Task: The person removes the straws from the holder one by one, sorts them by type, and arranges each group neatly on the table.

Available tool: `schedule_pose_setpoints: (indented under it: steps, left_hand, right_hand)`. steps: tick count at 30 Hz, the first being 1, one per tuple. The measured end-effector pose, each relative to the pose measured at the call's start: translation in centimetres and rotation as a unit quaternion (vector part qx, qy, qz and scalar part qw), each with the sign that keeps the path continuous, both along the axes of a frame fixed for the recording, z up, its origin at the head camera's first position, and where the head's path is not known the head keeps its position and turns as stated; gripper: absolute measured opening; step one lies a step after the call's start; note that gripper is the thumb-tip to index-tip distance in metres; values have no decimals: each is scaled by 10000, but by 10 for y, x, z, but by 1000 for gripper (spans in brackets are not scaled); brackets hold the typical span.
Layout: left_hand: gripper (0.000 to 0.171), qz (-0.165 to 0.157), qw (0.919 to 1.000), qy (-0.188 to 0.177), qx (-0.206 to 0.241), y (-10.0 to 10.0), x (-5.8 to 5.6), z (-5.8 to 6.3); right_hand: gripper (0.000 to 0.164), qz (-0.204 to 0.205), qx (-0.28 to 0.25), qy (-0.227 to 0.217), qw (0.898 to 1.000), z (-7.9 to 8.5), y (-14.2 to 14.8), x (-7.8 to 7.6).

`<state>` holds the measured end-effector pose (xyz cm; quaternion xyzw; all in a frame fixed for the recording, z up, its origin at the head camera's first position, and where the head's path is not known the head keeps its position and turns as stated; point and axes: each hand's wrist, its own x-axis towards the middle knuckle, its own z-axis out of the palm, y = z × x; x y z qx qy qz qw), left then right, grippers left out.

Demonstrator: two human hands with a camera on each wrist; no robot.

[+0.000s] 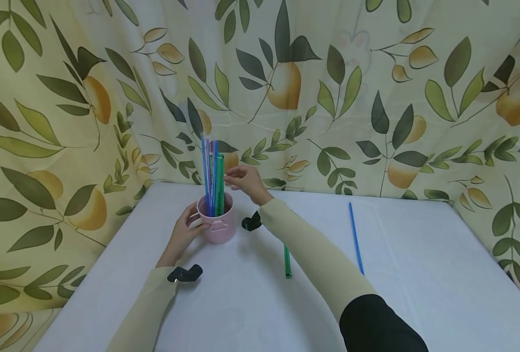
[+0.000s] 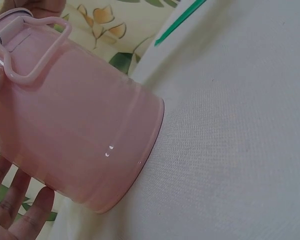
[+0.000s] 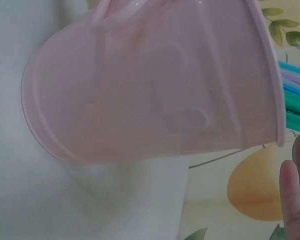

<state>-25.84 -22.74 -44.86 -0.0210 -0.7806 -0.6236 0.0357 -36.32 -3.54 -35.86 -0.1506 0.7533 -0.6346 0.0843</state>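
Note:
A small pink metal bucket [image 1: 218, 230] with wire handles stands on the table. My left hand [image 1: 185, 232] holds it from the left, the thumb near a handle and the fingers [image 2: 35, 215] spread along the other side. Several long blue, purple and clear straws [image 1: 207, 171] stand upright in the bucket, beside thicker green straws [image 1: 219, 186]. My right hand [image 1: 247, 181] is just right of the green straws, above the rim. Its fingers [image 3: 291, 195] look straight in the right wrist view, close by the green straws.
A green straw [image 1: 288, 261] lies on the white table [image 1: 251, 303], partly hidden under my right forearm. Farther right lies a blue straw [image 1: 355, 237]. A leaf-and-fruit patterned curtain [image 1: 313, 122] hangs behind the table and along its left side.

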Motion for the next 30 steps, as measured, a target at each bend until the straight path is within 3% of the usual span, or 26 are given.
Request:
schedule_pose_setpoints:
  steps: [14, 23, 30]
  left_hand:
    - [74, -12, 9999, 44, 93, 0, 0, 1]
    - [75, -22, 9999, 72, 97, 0, -1, -1]
    - [76, -2, 10000, 19, 60, -1, 0, 0]
  right_hand:
    - [33, 69, 120, -483, 9987, -12, -15, -2]
    - [27, -148, 139, -455, 9988, -19, -19, -1]
    - [27, -131, -85, -503, 9986, -11, -19, -4]
